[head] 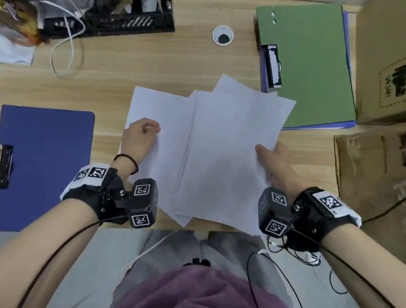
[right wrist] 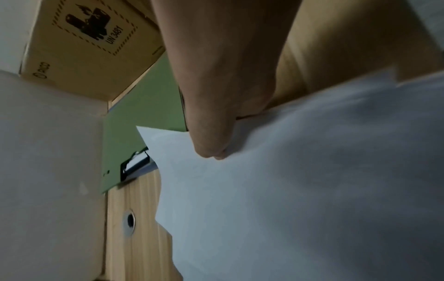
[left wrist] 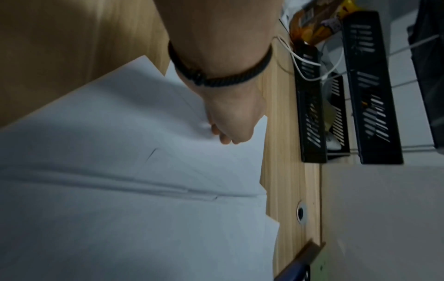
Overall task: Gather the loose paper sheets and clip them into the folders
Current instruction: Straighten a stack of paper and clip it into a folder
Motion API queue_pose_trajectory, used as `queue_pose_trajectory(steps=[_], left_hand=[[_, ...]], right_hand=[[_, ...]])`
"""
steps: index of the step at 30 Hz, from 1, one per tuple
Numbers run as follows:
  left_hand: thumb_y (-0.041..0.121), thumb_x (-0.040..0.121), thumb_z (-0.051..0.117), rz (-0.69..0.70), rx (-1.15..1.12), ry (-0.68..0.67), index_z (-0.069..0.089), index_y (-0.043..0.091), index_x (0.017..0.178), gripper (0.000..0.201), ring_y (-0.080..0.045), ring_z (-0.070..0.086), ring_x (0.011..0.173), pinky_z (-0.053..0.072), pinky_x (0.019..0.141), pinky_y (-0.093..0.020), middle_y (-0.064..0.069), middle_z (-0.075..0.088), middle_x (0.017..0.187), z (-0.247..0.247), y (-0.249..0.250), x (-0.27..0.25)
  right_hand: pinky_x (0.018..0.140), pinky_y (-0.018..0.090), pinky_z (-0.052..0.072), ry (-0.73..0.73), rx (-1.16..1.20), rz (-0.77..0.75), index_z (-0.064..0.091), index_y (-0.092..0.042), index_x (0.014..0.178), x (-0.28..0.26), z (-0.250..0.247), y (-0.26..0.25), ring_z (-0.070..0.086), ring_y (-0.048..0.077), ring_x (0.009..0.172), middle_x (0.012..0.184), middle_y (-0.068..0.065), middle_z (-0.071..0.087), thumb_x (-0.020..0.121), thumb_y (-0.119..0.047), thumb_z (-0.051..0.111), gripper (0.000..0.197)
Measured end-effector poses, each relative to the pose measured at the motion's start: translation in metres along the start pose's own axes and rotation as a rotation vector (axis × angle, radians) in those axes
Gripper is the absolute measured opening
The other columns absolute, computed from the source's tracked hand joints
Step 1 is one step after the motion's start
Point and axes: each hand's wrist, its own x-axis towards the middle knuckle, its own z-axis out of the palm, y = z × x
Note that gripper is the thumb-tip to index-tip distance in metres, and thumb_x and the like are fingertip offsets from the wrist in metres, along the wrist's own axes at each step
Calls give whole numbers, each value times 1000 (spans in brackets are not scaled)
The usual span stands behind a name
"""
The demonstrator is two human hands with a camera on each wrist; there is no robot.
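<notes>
Several loose white paper sheets (head: 220,154) (left wrist: 120,209) (right wrist: 288,190) lie fanned across the middle of the desk, their near edge hanging over my lap. My left hand (head: 142,134) (left wrist: 230,123) sits on the leftmost sheet, its curled fingers pinching the paper. On the stack's right edge my right hand (head: 270,155) (right wrist: 211,133) grips with the thumb on top and the fingers hidden beneath. A blue clip folder (head: 43,169) lies flat at the left. A green folder (head: 314,65) (right wrist: 134,123) with a black clip (head: 273,65) lies at the back right, on top of a purple one.
Black slotted crates (head: 124,15) and a white cable (head: 68,48) fill the back left. Cardboard boxes (head: 394,65) (head: 379,175) line the right side. A round cable grommet (head: 223,35) sits in the wooden desk (head: 155,64) behind the sheets.
</notes>
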Motion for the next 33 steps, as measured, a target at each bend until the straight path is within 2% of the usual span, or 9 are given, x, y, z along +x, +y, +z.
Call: queue_pose_trajectory(steps=[4,10,13,16,20,24,28,30,33], left_hand=[[14,91,44,83,189,-19,67,18,108,28,-15,60,100,41,81,-23,6,68,107,-2,3,-12],[22,93,48,34,128,-212,52,22,130,37,-15,51,105,37,85,-25,2,56,118,-10,-7,-22],[24,91,58,-16,54,-330,46,17,136,47,-15,49,112,37,94,-27,2,51,122,-10,-12,-26],[16,90,64,-61,-84,-482,52,8,129,41,-18,56,108,44,88,-26,-5,58,128,-12,-16,-30],[9,89,64,11,-31,-561,62,10,114,25,-17,62,96,46,69,-12,-4,65,116,-19,-26,-36],[21,85,71,24,-47,-490,61,17,97,17,-19,59,98,42,80,-18,-2,62,107,-30,-37,-35],[15,86,70,-20,-230,-468,53,16,117,35,-6,58,93,43,70,-5,8,58,100,-39,-38,-42],[15,86,70,-52,-311,-549,53,12,129,46,-13,60,110,49,82,-13,4,62,119,-44,-40,-44],[17,88,67,-102,-315,-538,51,13,134,49,-16,58,112,47,92,-27,2,59,127,-52,-49,-47]], right_hand=[[86,45,57,-20,17,-20,68,-19,106,-25,22,11,70,23,92,99,0,74,79,-26,53,32],[87,47,57,3,53,-29,67,-16,112,-57,59,23,69,25,95,103,2,73,73,-24,51,43],[83,39,58,-7,104,-6,65,-15,114,-69,73,24,69,24,95,106,2,72,82,-15,51,35],[65,27,56,-38,181,47,62,-13,114,-78,80,33,67,22,86,104,7,70,92,-5,49,27],[60,23,54,-1,207,124,59,-2,122,-85,81,51,68,22,78,104,11,69,93,-1,49,31],[41,11,44,15,136,94,57,0,119,-84,73,46,62,7,61,102,9,64,96,-1,49,24],[51,16,51,-26,91,54,59,-4,119,-81,77,31,63,15,77,110,9,66,96,-2,50,25],[54,18,54,-111,67,25,60,-6,115,-80,83,21,65,15,77,104,6,68,95,0,50,24],[63,26,58,-246,-77,-35,63,-8,111,-77,97,2,70,14,76,98,3,72,93,-2,51,22]])
